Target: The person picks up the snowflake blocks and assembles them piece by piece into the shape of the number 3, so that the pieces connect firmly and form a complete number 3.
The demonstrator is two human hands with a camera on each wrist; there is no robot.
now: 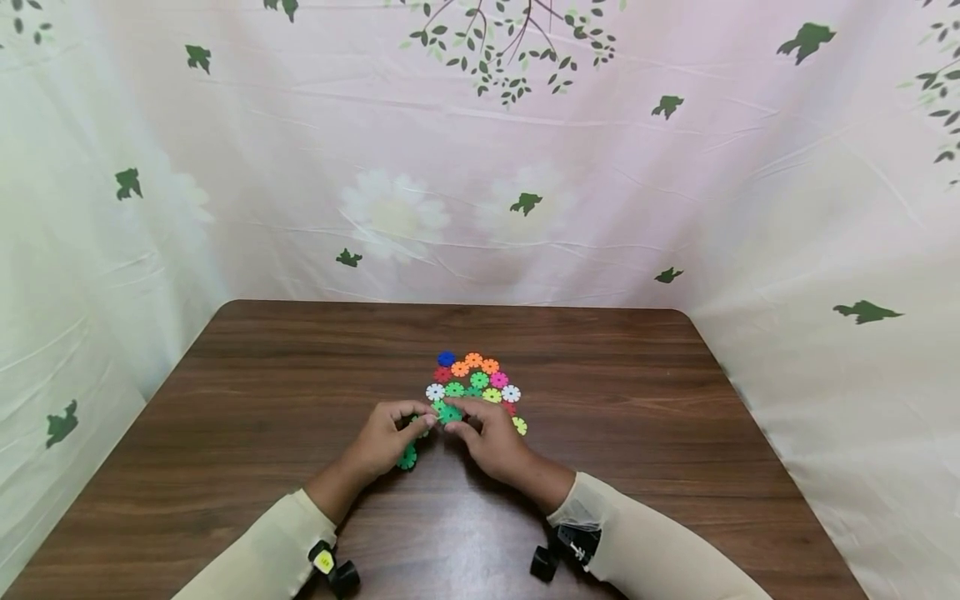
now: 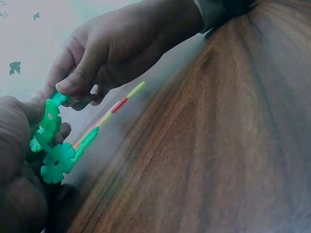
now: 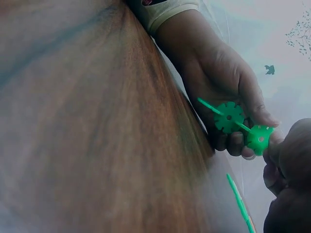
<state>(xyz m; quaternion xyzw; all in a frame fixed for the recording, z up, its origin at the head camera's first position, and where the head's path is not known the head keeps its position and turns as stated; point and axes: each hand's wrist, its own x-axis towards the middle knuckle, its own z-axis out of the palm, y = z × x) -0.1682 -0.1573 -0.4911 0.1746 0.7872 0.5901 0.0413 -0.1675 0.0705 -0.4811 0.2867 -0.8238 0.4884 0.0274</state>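
Observation:
My left hand [image 1: 381, 442] grips a short chain of green notched flower discs [image 3: 229, 117], slotted together at angles, partly hidden by the fingers. One green disc [image 1: 407, 457] of it shows below the palm in the head view. Between the two hands is a green disc [image 1: 449, 414]. My right hand [image 1: 497, 442] pinches green plastic at its thumb and forefinger, seen in the left wrist view. Just beyond the fingertips, flat on the table, lie colored flower discs, among them a white disc [image 1: 435, 392], a pink disc [image 1: 498, 380] and a yellow disc [image 1: 491, 395].
A brown wood-grain table [image 1: 300, 358] spreads around the hands. Farther back in the group lie a blue disc [image 1: 446, 358] and several orange discs [image 1: 473, 359]. A pale curtain [image 1: 465, 150] with leaf and bird prints stands behind the table and along both sides.

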